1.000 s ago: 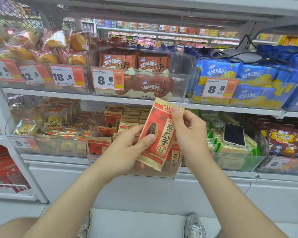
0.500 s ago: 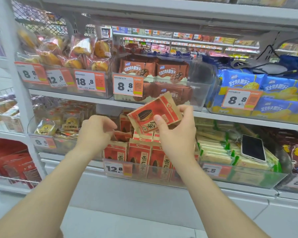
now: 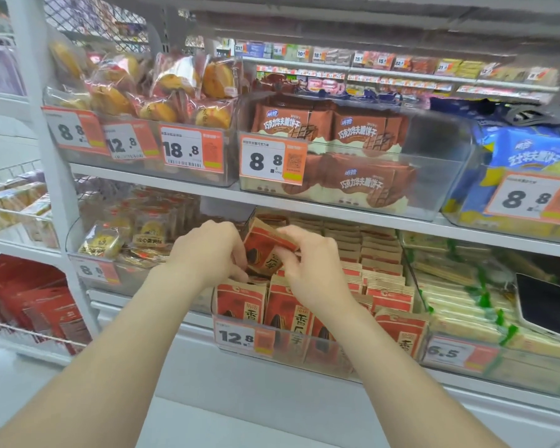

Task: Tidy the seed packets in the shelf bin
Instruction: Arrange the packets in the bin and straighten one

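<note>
a tilted red seed packet (image 3: pixel 267 248) is held just above the left rows of the clear shelf bin (image 3: pixel 304 363). the left hand (image 3: pixel 207 250) curls its fingers round its left edge and the right hand (image 3: pixel 314 260) pinches its upper right edge. matching upright packets (image 3: pixel 240 302) fill the bin behind a 12.8 price tag (image 3: pixel 236 336), and a phone (image 3: pixel 543 305) lies on packs in the next bin right.

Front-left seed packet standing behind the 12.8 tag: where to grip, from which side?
Pinch the top edge of the seed packet, fingers on front and back faces, coming in from the front and above. It stands upright, the bin wall and price tag hide its lower half, and a neighbour crowds its right side.
</note>
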The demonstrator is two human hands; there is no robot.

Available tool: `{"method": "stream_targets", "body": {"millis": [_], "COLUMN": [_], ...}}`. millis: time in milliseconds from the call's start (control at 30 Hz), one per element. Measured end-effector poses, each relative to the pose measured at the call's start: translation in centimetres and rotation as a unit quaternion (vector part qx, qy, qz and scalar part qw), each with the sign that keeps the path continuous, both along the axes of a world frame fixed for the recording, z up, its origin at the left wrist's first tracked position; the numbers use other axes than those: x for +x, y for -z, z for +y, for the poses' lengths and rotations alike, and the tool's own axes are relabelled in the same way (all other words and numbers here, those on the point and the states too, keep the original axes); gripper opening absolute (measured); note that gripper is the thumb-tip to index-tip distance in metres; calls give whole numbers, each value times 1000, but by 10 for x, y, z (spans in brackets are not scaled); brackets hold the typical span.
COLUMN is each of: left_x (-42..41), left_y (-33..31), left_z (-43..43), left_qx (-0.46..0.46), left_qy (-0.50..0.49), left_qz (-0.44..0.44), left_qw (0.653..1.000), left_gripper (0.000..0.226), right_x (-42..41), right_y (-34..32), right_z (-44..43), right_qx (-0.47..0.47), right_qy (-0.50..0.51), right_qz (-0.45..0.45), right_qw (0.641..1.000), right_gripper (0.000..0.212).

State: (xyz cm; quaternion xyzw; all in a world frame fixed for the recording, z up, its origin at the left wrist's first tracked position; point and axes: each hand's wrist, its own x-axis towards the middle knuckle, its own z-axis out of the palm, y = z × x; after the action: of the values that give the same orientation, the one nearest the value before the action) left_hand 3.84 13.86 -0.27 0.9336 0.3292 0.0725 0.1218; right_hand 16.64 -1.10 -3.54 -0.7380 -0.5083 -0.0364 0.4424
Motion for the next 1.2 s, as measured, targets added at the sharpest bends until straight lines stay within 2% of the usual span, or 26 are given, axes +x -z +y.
{"method": "stream_targets", "body": {"millis": [167,267,333,400,467,633,800,933,1000,1100,1200], "left_x": [8,6,3,2,5,12,10,12,10,5,2], "left_y": [-6,-9,-12,-13,-8,11,20,26,21,15,12], "left_z": [5,9,11,12,8,4,1,-7,-7,-5,-4], "left_qx": [-24,-98,-149,-156,-125,-81,22,86,105,127,102], "left_qy": [27,58,73,79,80,85,79,50,40,35,30], "left_qz": [45,92,120,142,152,145,143,147,132,115,95], "left_qw": [998,989,979,974,977,982,986,984,985,985,990], "left_gripper": [38,43,49,56,56,52,43,64,66,49,33], "right_x": [2,-3,-4,-3,-3,1,7,7,7,6,4], "right_y": [-1,-4,-4,-3,-1,-5,-8,-7,-7,-13,-18], "right_z": [18,27,32,36,40,46,48,51,51,51,51], "right_qx": [-45,-68,-115,-196,-248,-214,-263,-311,-326,-298,-297], "right_qy": [63,88,89,75,67,132,118,106,102,97,84], "right_qz": [-103,-106,-104,-113,-112,-95,-67,-42,-30,-19,-15], "right_qw": [992,988,984,971,960,963,955,944,939,949,951], "right_gripper": [24,30,32,34,37,33,37,36,38,42,47]}}
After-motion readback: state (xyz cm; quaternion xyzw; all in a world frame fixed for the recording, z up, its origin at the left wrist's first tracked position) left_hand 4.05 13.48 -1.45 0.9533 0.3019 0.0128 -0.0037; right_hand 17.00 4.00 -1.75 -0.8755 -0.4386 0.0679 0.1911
